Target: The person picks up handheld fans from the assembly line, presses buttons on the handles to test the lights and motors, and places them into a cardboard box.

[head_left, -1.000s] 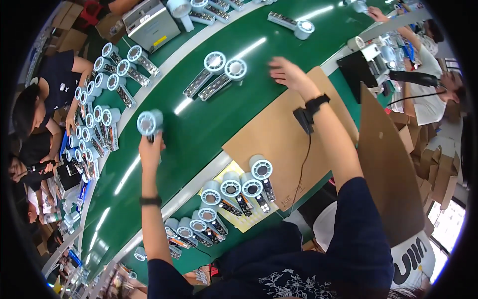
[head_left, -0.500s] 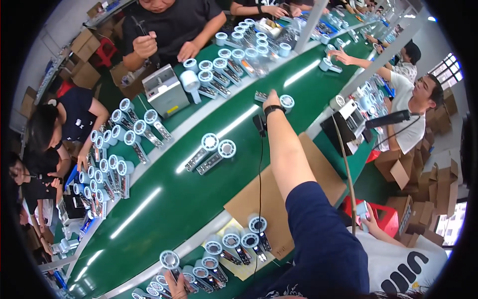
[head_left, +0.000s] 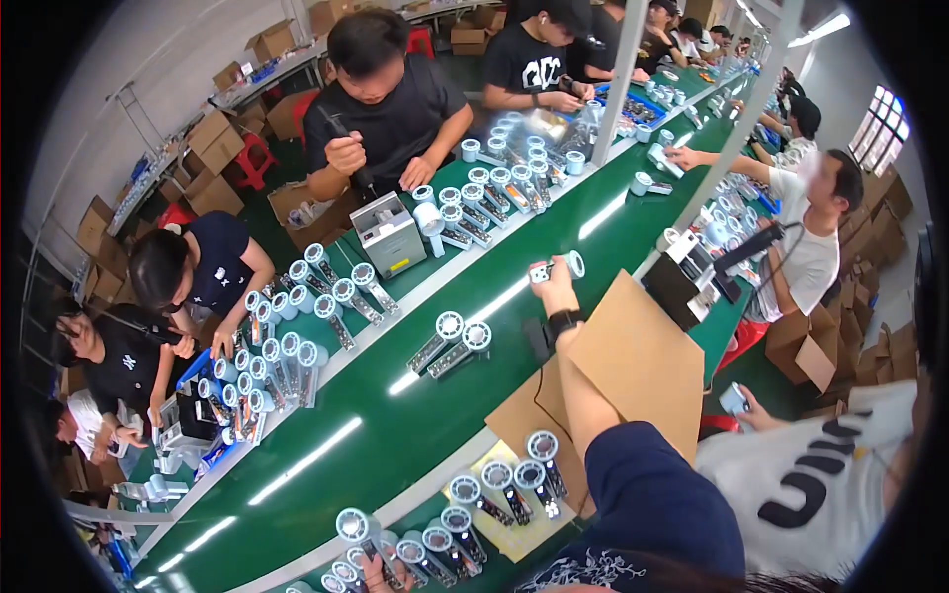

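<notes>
My right arm reaches over the green conveyor belt. At its end my right hand (head_left: 558,293) is closed around the handle of a light blue handheld fan body (head_left: 575,264), its round head sticking out on the right and a bit of the open handle showing on the left. Low in the picture, my left hand (head_left: 376,573) is partly hidden among the parts, with its fingers round the handle of another light blue fan body (head_left: 352,525). Two more fan bodies (head_left: 450,325) with bare circuit boards lie side by side on the belt.
Several fan bodies (head_left: 495,476) stand along the near edge, some on a yellow sheet (head_left: 494,542). A cardboard sheet (head_left: 643,361) rises beside my right forearm, and a black cable runs under it. Across the belt, co-workers sit behind rows of fan bodies and a grey box-shaped machine (head_left: 388,237).
My right hand has closed on the fan body on the belt and turned it. The view has shifted, and the cardboard now stands up beside my forearm. My left hand keeps its fan body.
</notes>
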